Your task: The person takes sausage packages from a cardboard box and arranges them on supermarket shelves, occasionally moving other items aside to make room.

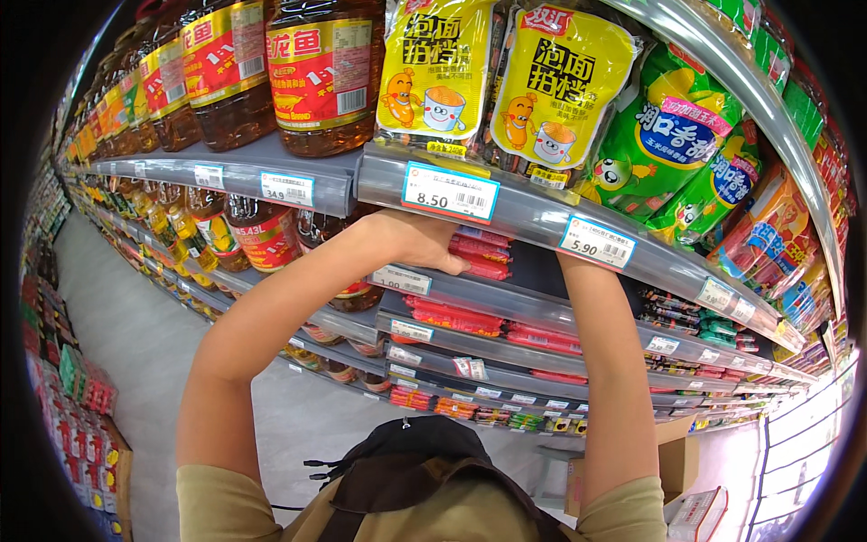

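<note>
On a store shelf, my left hand [428,245] is reached in at the left end of a stack of red-wrapped sausages [489,257]. Its thumb lies against the wrappers, while its fingers are hidden under the shelf edge [525,211] above, so its grip cannot be told. My right forearm [605,325] goes up to the same shelf, farther right. The right hand itself is out of view behind the upper edge and a price tag [596,242]. A dark gap of shelf shows between the sausages and my right arm.
Yellow sausage bags [559,88] and green corn-flavor sausage bags [684,135] stand overhead. Large cooking oil bottles [322,81] line the left. More red sausages [454,315] lie one shelf lower. On the floor at right are a cardboard box [679,461] and a white basket [698,515].
</note>
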`<control>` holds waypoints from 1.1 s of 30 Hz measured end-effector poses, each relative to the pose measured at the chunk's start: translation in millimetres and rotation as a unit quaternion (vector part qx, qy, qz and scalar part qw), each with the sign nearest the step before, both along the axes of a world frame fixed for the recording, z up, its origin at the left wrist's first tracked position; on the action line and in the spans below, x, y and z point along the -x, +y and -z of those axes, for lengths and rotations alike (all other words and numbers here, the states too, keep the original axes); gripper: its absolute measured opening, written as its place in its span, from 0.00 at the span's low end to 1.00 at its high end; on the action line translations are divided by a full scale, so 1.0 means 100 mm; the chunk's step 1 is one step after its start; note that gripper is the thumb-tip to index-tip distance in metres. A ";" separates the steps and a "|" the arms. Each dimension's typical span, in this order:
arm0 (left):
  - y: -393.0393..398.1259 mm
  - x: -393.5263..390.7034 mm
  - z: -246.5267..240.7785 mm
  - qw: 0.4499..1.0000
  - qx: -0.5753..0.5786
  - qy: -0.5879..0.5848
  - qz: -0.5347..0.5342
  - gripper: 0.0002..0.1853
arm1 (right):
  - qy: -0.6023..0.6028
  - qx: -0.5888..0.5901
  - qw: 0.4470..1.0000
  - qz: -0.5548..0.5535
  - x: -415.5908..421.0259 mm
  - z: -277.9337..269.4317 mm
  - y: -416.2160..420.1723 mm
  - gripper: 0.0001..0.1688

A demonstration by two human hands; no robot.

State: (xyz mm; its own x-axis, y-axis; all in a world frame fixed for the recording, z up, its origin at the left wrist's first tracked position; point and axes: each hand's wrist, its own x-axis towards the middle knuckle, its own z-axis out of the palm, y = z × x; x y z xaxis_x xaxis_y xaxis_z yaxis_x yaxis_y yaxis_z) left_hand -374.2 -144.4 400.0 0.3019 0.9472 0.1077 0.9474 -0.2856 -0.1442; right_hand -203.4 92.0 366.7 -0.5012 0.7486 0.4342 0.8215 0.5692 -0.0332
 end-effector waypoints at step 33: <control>0.31 -0.40 -0.07 0.993 0.048 -0.059 0.095 0.38 | -0.156 0.056 0.984 -0.073 -1.03 -0.53 -1.35 0.20</control>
State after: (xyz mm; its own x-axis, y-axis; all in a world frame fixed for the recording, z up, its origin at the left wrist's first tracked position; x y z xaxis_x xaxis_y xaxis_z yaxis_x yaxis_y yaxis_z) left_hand -334.5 -113.4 406.9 0.4666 0.8821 0.0640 0.8839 -0.4676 0.0004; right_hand -100.1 -43.4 419.7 -0.7020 0.6936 0.1614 0.7120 0.6884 0.1386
